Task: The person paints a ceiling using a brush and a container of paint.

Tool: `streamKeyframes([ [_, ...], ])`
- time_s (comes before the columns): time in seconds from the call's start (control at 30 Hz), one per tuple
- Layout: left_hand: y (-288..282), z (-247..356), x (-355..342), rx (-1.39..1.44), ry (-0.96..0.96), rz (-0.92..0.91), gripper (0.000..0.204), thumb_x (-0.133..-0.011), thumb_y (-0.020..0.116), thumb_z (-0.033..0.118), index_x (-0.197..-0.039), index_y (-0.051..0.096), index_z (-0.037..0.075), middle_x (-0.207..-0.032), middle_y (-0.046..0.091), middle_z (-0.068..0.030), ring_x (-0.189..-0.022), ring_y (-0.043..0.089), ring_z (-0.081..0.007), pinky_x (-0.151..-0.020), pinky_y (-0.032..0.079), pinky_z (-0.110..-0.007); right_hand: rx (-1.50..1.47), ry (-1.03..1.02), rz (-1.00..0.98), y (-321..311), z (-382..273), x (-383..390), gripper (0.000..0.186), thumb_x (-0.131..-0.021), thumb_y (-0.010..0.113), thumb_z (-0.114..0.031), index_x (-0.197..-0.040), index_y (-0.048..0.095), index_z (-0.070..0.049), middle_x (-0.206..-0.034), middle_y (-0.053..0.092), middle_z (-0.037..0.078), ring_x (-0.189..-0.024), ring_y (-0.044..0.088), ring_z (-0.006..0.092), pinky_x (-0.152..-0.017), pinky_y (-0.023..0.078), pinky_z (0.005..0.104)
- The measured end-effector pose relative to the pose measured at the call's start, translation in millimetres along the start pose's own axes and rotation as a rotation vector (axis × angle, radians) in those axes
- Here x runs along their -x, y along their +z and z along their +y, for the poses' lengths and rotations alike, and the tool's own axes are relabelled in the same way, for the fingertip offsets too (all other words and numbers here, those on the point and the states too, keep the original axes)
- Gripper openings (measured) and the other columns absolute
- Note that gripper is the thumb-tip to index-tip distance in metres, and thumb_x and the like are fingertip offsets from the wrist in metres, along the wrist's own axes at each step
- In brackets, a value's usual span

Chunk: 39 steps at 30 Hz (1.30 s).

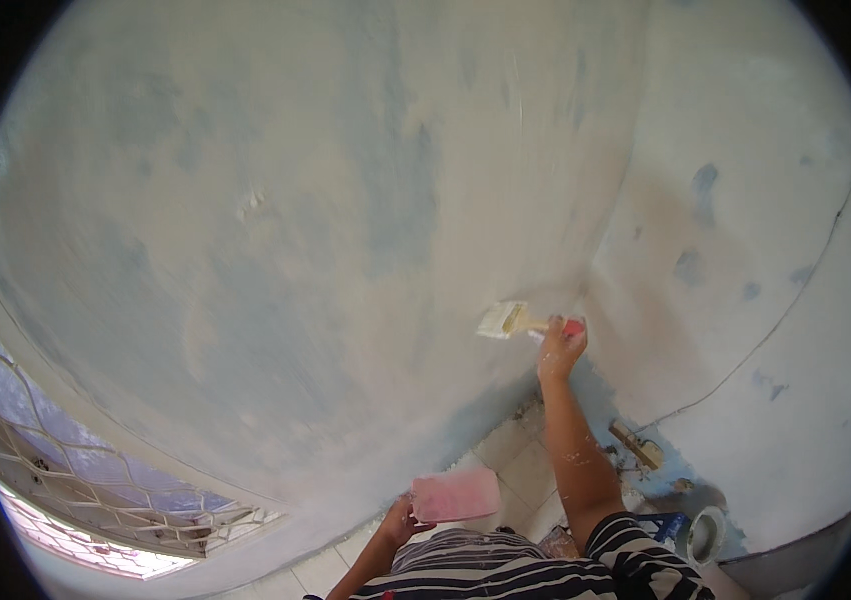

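My right hand is closed round the handle of a wide flat paintbrush. The bristles are whitish and lie at or very close to the wall, near the corner; contact is hard to make out. Pale paint spots dot my right forearm. Low and close to my body, my left hand grips the left edge of a pink rectangular container, smeared with white. What the container holds cannot be made out. Whitish paint covers the wall unevenly, with blue-grey patches showing through.
A second wall meets the first at right, crossed by a thin dark cable. Below are a wooden piece, a whitish bucket and a blue item on the tiled floor. A window grille curves at lower left.
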State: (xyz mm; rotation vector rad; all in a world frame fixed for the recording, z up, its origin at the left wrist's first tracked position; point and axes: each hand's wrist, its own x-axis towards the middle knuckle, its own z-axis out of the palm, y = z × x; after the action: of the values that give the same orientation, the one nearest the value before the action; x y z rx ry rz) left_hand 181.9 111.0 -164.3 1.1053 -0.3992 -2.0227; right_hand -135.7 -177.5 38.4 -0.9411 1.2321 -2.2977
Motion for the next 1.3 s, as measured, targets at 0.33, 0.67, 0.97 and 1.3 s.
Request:
streamKeyframes([
  [0.33,-33,-10,7,-0.028,0.031,0.063,0.064,-0.091,0.049,0.058,-0.138,0.048,0.015,-0.135,0.054,-0.0086,-0.120,0.054,-0.0310,-0.099,0.045,-0.055,-0.559,-0.202,-0.037,208,-327,-144,0.022,-0.084,0.070,-0.007,-0.094,0.051,-0.001,-0.091,0.059,0.009,-0.085,0.060,0.0191,-0.073,0.052,0.0330],
  [0.67,-31,-19,4,0.084,0.025,0.112,0.054,-0.093,0.052,0.053,-0.133,0.050,0.016,-0.130,0.056,-0.0088,-0.116,0.057,-0.0322,-0.092,0.051,-0.054,-0.679,-0.187,-0.241,178,-283,-154,0.008,-0.089,0.064,-0.003,-0.088,0.055,-0.002,-0.088,0.061,0.009,-0.085,0.064,0.0201,-0.076,0.056,0.0323],
  [0.97,9,-14,-30,0.003,-0.008,0.045,0.050,-0.094,0.055,0.048,-0.132,0.047,0.017,-0.128,0.055,-0.0077,-0.111,0.058,-0.0305,-0.090,0.052,-0.055,-0.174,0.590,0.116,-11,20,31,0.008,-0.087,0.062,-0.005,-0.093,0.056,-0.004,-0.089,0.059,0.005,-0.079,0.059,0.0170,-0.077,0.056,0.0350],
  [1.3,65,-21,-33,0.056,0.114,0.122,0.049,-0.095,0.053,0.045,-0.135,0.046,0.017,-0.128,0.055,-0.0083,-0.114,0.057,-0.0291,-0.088,0.052,-0.052,-0.308,0.050,-0.250,124,-223,-97,0.019,-0.086,0.068,-0.008,-0.099,0.056,-0.001,-0.096,0.060,0.007,-0.090,0.057,0.0179,-0.080,0.048,0.0314],
])
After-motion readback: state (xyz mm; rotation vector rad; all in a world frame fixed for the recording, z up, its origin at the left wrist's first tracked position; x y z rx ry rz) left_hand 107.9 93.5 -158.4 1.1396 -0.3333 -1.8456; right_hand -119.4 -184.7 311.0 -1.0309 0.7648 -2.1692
